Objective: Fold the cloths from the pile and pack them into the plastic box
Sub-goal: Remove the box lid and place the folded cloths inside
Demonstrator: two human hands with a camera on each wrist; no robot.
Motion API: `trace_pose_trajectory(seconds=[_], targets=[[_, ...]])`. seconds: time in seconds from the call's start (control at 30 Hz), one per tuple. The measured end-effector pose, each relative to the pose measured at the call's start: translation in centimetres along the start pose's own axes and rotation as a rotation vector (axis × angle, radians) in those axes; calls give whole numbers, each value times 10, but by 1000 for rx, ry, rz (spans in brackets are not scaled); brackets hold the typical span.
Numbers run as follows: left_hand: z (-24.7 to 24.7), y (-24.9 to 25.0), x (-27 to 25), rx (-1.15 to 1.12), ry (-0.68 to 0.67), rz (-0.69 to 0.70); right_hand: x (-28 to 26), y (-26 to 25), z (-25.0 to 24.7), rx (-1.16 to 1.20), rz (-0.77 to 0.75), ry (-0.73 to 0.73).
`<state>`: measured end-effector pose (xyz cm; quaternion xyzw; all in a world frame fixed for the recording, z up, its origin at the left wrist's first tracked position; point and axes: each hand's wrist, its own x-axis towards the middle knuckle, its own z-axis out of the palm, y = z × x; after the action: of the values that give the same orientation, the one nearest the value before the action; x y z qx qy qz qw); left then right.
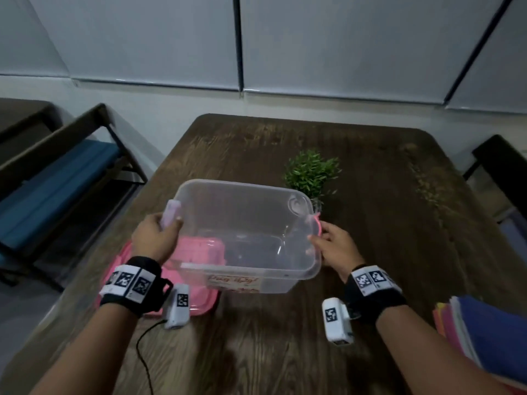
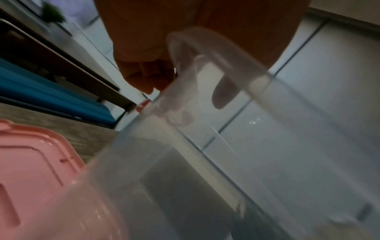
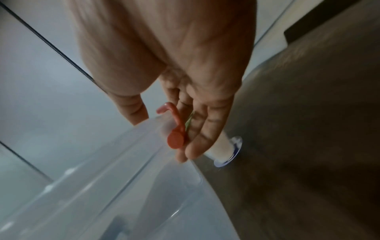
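Observation:
A clear plastic box (image 1: 285, 276) is held over the brown table between both hands, tilted a little, and shows no cloth inside. My left hand (image 1: 155, 238) grips its left rim at the pale clip handle (image 2: 205, 53), fingers curled round it (image 2: 148, 71). My right hand (image 1: 332, 246) pinches the right rim beside a pink latch (image 3: 174, 129), thumb on top and fingers below (image 3: 197, 138). The pile of cloths (image 1: 490, 337), blue over pink and yellow layers, lies at the table's near right edge.
A pink lid (image 1: 202, 306) lies flat on the table under the box's left end. A small green plant (image 1: 312, 172) stands just behind the box's far right corner. A blue-cushioned bench (image 1: 51, 189) stands left of the table, and a dark chair (image 1: 499, 166) stands at the right.

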<state>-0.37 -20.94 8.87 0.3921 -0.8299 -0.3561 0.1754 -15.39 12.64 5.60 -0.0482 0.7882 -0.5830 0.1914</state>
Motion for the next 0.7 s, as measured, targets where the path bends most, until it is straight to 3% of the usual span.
trace_pose_trajectory(seconds=[0.2, 0.43, 0.57, 0.7], targets=[[98, 32, -73, 8, -249, 21, -58, 44, -133, -172, 110, 79], [160, 43, -151, 276, -325, 22, -108, 113, -208, -205, 187, 64], [171, 46, -175, 359, -294, -30, -116, 125, -225, -217, 147, -57], [179, 86, -206, 488, -3, 96, -119, 135, -252, -247, 106, -94]])
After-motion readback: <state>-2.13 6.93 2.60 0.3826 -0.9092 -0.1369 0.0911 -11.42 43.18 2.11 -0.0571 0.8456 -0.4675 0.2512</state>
